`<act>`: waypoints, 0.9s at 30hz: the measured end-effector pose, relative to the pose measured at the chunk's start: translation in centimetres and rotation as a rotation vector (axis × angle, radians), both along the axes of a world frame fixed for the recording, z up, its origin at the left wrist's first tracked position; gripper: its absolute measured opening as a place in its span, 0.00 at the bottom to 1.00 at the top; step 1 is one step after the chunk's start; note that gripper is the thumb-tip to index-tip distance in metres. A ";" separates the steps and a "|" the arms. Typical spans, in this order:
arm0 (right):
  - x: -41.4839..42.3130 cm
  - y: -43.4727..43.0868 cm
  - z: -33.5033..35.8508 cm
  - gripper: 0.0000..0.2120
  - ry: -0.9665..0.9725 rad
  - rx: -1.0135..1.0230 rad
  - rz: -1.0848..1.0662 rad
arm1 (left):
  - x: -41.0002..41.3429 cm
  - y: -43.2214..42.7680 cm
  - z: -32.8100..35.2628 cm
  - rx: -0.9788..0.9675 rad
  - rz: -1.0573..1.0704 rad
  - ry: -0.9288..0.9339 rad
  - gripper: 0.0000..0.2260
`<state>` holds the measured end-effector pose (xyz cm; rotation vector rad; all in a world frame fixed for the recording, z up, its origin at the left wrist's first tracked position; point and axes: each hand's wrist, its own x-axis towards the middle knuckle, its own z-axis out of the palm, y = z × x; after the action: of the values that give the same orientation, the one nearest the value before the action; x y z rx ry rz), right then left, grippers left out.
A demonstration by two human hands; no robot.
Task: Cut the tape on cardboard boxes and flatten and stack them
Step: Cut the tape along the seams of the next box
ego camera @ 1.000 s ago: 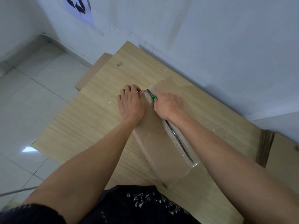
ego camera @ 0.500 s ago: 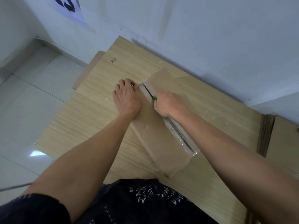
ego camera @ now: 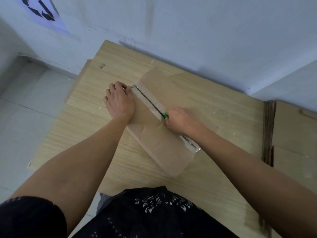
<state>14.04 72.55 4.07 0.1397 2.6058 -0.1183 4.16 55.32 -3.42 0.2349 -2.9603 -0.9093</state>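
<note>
Right grip (ego camera: 180,121) was curled tight around a green cutter (ego camera: 165,115), knuckles up. Only the green tip poked out of the fist, and it sat right on the tape (ego camera: 147,98) along the top of the box (ego camera: 163,148). The wrist was low over the seam and the forearm ran back toward the body on the right.

Left grip (ego camera: 120,102) was palm-down on the far left corner of the box. Its fingers were hooked over the far end, the thumb was splayed out to the side, and that arm was stretched nearly straight. So one was holding the cutter and the other was clamping the box.

The box lay on the bench (ego camera: 82,134), slanted, with its far end near the wall (ego camera: 205,31). Flattened cardboard (ego camera: 291,134) sat at the right end of the bench, with pale floor (ego camera: 25,109) off to the left.

Compared to a second earlier, the right grip had been up at the far end, almost touching the left one. It had since dragged back toward the body to roughly the middle of the seam. A dark slit with ragged tape edges ran from the far end down to the cutter. The left grip hadn't budged from its corner, and the box hadn't shifted either.
</note>
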 end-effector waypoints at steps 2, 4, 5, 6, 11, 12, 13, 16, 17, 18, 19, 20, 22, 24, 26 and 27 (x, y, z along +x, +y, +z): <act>0.9 0.5 0.0 0.10 -0.006 -0.006 -0.010 | 0.0 0.1 0.0 -0.001 -0.001 0.000 0.09; 1.8 1.0 0.0 0.08 -0.007 -0.007 -0.019 | 0.0 0.1 0.0 -0.011 0.003 0.000 0.10; 2.2 1.2 0.1 0.09 -0.004 -0.007 -0.023 | -0.1 0.1 0.0 -0.016 0.003 0.000 0.10; 2.7 1.5 0.1 0.09 -0.005 -0.009 -0.032 | -0.1 0.0 0.0 -0.018 0.003 -0.001 0.10; 5.0 2.5 0.4 0.08 -0.037 0.008 -0.093 | -0.4 -0.1 -0.2 -0.012 0.008 -0.006 0.10; 5.6 2.7 0.4 0.08 -0.045 0.021 -0.091 | -0.4 -0.1 -0.3 -0.018 0.012 -0.007 0.11; 6.1 2.9 0.3 0.09 -0.048 0.032 -0.084 | -0.4 -0.1 -0.3 -0.021 0.016 -0.006 0.11; 7.7 3.7 0.5 0.13 -0.044 0.042 -0.081 | -0.5 0.0 -0.3 -0.022 0.020 -0.007 0.11; 8.3 3.9 0.7 0.14 -0.043 0.042 -0.084 | -0.5 -0.1 -0.3 -0.026 0.020 -0.008 0.11; 8.9 4.1 0.9 0.14 -0.043 0.043 -0.085 | -0.5 -0.1 -0.3 -0.029 0.021 -0.010 0.11; 9.5 4.3 1.1 0.14 -0.043 0.045 -0.084 | -0.5 0.0 -0.2 -0.031 0.022 -0.012 0.11; 10.1 4.5 1.2 0.14 -0.041 0.046 -0.083 | -0.5 0.0 -0.2 -0.030 0.023 -0.014 0.11; 11.1 4.9 1.3 0.14 -0.047 0.047 -0.097 | -0.5 0.1 0.0 -0.027 0.025 -0.017 0.11; 12.4 5.3 1.3 0.13 -0.054 0.046 -0.117 | -0.5 0.0 0.1 -0.026 0.024 -0.016 0.12; 13.6 5.7 1.5 0.12 -0.048 0.041 -0.129 | -0.5 0.0 0.1 -0.023 0.020 -0.020 0.12; 14.2 5.7 1.6 0.12 -0.036 0.035 -0.133 | -0.5 0.0 0.1 -0.024 0.019 -0.023 0.12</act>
<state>28.21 78.25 5.70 0.3251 2.5628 -0.1168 3.65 55.33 -3.35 0.2734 -2.9824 -0.8748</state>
